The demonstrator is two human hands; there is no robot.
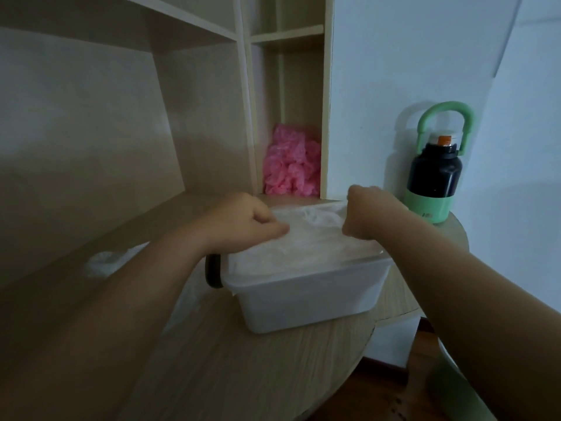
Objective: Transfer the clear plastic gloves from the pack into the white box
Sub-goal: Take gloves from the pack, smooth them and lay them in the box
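Left grip: the left hand (239,221) is curled, thumb and fingers pinching the clear plastic gloves (309,238) at the box's far left rim.
Right grip: the right hand (368,214) is closed in a fist on the same film at the far right corner (its fingertips are hidden behind the knuckles).
Gloves: a cloudy heap fills the white box (306,296) to its rim, between and just under both hands.
Box edges: a dark curved piece (212,270) touches the box's left side.
Surface: the pale wood-grain surface (243,360) lies open in front of the box; its rounded edge curves close past the box's right side.
Left: crumpled clear plastic (106,262) lies beyond the left forearm.
Behind: a pink crinkled bundle (291,165) sits in a narrow shelf compartment just past the box.
Right: a black and green bottle (434,177) stands upright by the wall, near the right hand but apart.
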